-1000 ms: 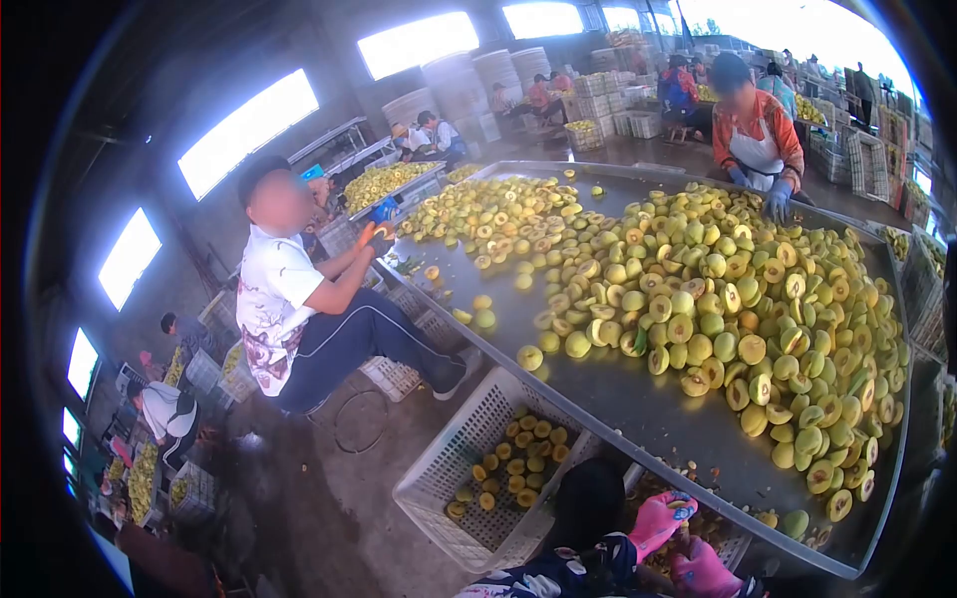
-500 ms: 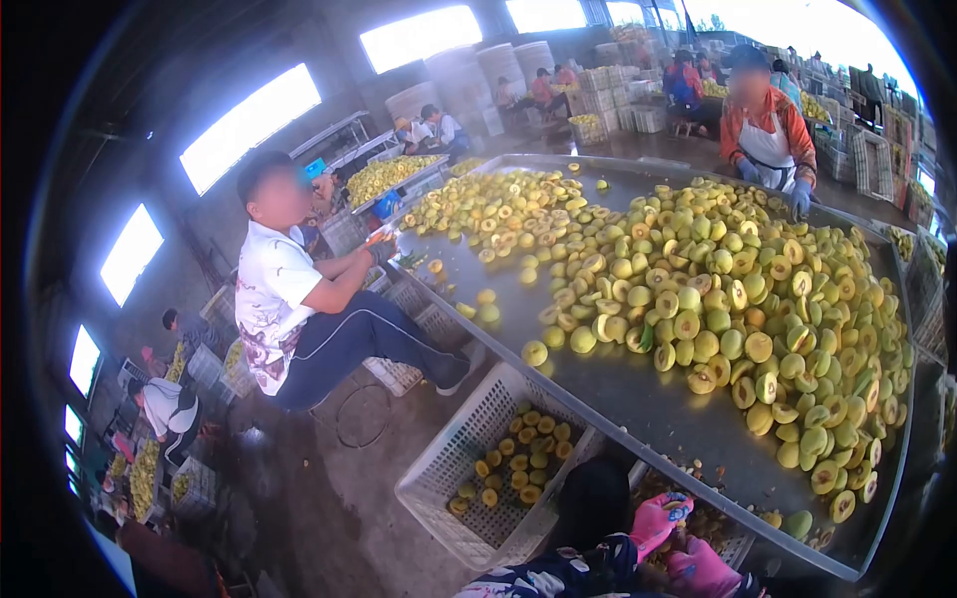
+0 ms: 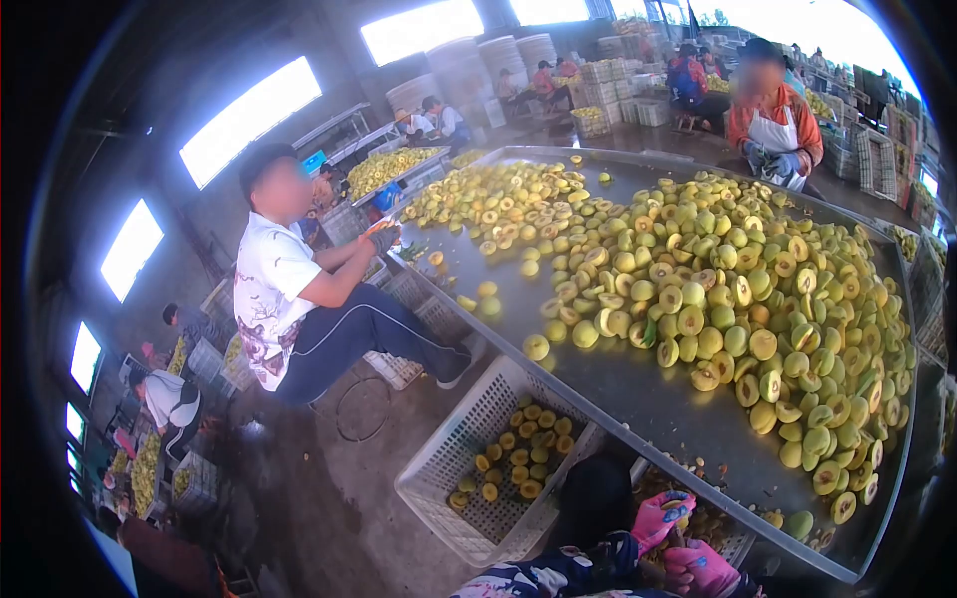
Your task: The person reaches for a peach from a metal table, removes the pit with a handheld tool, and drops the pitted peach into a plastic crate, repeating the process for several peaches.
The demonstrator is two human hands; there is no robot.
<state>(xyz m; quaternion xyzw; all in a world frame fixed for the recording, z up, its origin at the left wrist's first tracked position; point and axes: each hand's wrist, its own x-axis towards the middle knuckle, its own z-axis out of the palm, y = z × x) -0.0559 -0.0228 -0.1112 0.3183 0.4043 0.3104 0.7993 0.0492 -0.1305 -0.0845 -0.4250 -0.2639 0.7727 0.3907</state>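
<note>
My left hand [image 3: 660, 520], in a pink glove with blue marks, is closed around a yellow-green stone-fruit half [image 3: 680, 506] below the table's near edge. Just beside it, my right hand [image 3: 700, 570], also in a pink glove, is wrapped around a small thin tool [image 3: 678, 536] pointing up at the fruit; its exact kind is too small to tell. Under both hands, partly hidden, is a crate [image 3: 740, 546] with pits and scraps. On the metal table [image 3: 638, 384] lies a large heap of halved stone fruit [image 3: 738, 289].
Left of my hands a white plastic crate [image 3: 439, 488] holds several fruit halves. A co-worker in a white shirt [image 3: 274, 289] sits at the table's left side; another in an orange jacket [image 3: 783, 125] is across it. Other people and stacked crates [image 3: 603, 85] fill the background.
The fruit half in my left hand shows more clearly, and my right hand has turned slightly. The co-worker in orange has drawn both gloved hands together, away from the heap.
</note>
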